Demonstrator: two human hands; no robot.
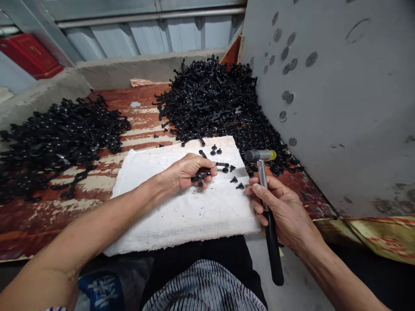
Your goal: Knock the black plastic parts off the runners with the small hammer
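My left hand (188,172) rests on a white cloth pad (168,207) and pinches a small black plastic part (202,176) between thumb and fingers. Several loose black studs (235,180) lie on the pad just right of it. My right hand (282,211) grips a small hammer (261,156) by its metal shaft, with the black handle pointing down toward me. The hammer's head, with a yellow tip, hovers at the pad's right edge, above the studs.
A large heap of black plastic parts (217,103) lies behind the pad, another heap (55,138) at the left on the worn red board (42,211). A grey spotted panel (340,108) stands close on the right. My lap (207,280) is below.
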